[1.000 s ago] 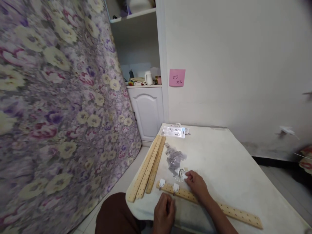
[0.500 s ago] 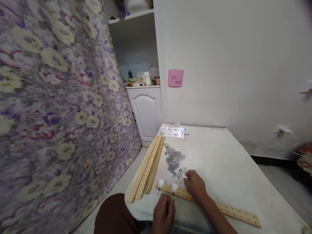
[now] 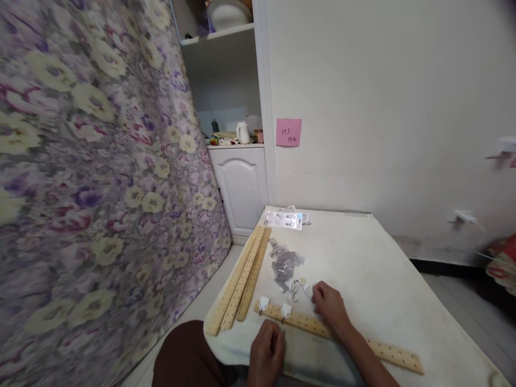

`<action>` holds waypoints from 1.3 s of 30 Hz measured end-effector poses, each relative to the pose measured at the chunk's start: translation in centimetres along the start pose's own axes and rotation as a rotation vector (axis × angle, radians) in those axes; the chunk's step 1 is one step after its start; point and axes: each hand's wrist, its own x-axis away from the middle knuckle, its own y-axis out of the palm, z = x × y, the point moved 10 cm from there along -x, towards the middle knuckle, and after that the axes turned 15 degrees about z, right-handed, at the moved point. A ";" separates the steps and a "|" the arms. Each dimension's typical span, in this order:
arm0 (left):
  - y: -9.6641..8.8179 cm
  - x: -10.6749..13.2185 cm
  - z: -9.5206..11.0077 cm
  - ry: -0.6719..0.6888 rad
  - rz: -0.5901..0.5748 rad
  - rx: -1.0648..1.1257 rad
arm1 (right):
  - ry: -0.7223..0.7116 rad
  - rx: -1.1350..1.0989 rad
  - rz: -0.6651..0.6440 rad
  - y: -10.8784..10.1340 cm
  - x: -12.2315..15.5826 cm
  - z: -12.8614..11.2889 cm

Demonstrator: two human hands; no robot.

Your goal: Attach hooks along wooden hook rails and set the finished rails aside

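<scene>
My right hand (image 3: 328, 305) has its fingertips pinched together at a white adhesive hook (image 3: 308, 291) on the table. Beside it lies a small cluster of loose hooks (image 3: 295, 290) with metal loops. Curled closed at the table's near edge, my left hand (image 3: 266, 349) hides whatever its fingers might hold. Just beyond both hands a perforated wooden strip (image 3: 306, 322) runs across the table, partly under my right forearm. Two white hooks sit at its left end, one on the left (image 3: 264, 303) and another on the right (image 3: 286, 310).
Several perforated wooden strips (image 3: 242, 285) lie side by side along the table's left edge. Grey plastic wrappers (image 3: 285, 263) are heaped mid-table, with a clear blister pack (image 3: 282, 220) at the back. A floral curtain (image 3: 121, 188) hangs left; a white cabinet (image 3: 241, 188) stands behind.
My right hand has drawn slightly to the right, away from the hook cluster, and more of the white hook at its fingertips shows. My left hand stays closed in about the same place.
</scene>
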 end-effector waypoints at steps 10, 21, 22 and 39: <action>3.3 1.2 1.2 -0.385 -0.105 0.370 | 0.110 -0.441 -0.153 -3.2 2.8 -0.3; 9.5 2.8 2.8 -0.816 -0.135 0.694 | -0.348 -0.186 -0.087 -4.6 8.2 -2.8; 9.4 2.7 2.9 -0.807 -0.135 0.694 | -0.365 -0.193 -0.093 -4.8 8.3 -2.9; 9.2 1.7 4.6 -0.733 -0.237 0.650 | -0.074 -0.516 -0.096 -6.0 6.2 -1.1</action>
